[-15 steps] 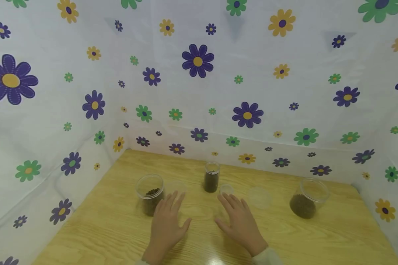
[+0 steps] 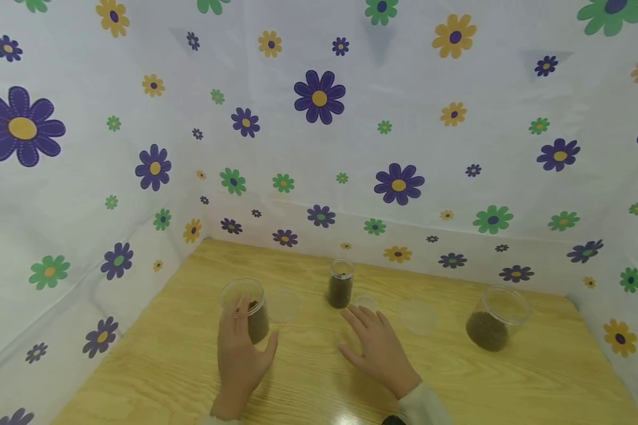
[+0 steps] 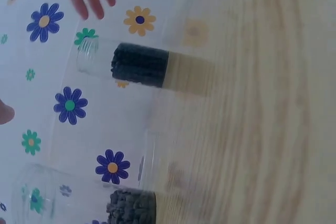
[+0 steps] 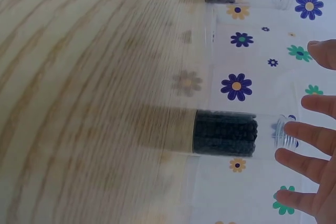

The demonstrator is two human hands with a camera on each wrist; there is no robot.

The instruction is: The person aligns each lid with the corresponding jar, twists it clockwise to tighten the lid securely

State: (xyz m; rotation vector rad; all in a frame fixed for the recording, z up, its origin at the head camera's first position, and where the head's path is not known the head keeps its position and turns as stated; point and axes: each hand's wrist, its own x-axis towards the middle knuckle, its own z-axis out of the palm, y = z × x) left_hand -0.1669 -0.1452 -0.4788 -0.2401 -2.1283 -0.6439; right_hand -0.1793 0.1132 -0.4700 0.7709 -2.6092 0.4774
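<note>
My left hand (image 2: 240, 358) hovers at the near side of a wide clear jar (image 2: 259, 323), its fingers overlapping the jar's front in the head view; contact cannot be told. Dark pellets (image 3: 131, 206) fill the lower part of that jar. Fingers outstretched, my right hand (image 2: 378, 352) is in the air near a small round clear lid (image 2: 365, 302) and holds nothing. Behind it stands a narrow clear jar (image 2: 340, 286), uncapped, mostly full of dark pellets (image 4: 226, 133). In the right wrist view, the right fingers (image 4: 310, 166) partly cover this jar's mouth.
Another wide open jar (image 2: 491, 324) with dark contents stands tilted-looking at the right. Flat translucent lids lie on the wooden table (image 2: 308, 378): one (image 2: 285, 305) beside the left jar, another (image 2: 417, 317) right of centre. Flower-printed sheeting (image 2: 276, 147) encloses the back and sides.
My left hand has moved left, from beside the left jar to in front of it. My right hand has shifted slightly left. The jars and lids stay in place.
</note>
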